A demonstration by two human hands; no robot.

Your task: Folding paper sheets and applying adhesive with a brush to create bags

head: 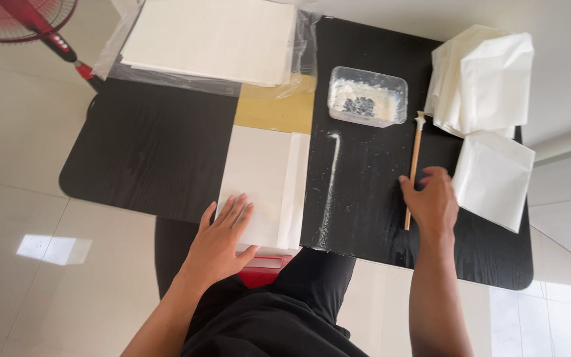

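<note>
On the black table [147, 152], the left hand [223, 241] lies flat, fingers spread, on a folded white sheet [266, 185]; the right hand [433, 201] seemingly pinches a wooden brush [414, 168]; beyond sits a plastic paste tub [367, 96].

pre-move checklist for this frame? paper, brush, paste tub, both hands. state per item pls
1. Left hand flat on the white sheet, pinning it: ok.
2. Sheet's right edge folded over into a narrow flap: ok; whether it is stuck down, cannot tell.
3. Right hand at the wooden brush: fingers touch the handle; firm grip, cannot tell.
4. Clear tub upright, white paste inside: ok.
5. Black table between sheet and brush has a white paste streak: not ok if a clean surface is needed.
6. Folded white pieces lie right of the brush, apart from the streak: ok.
</note>
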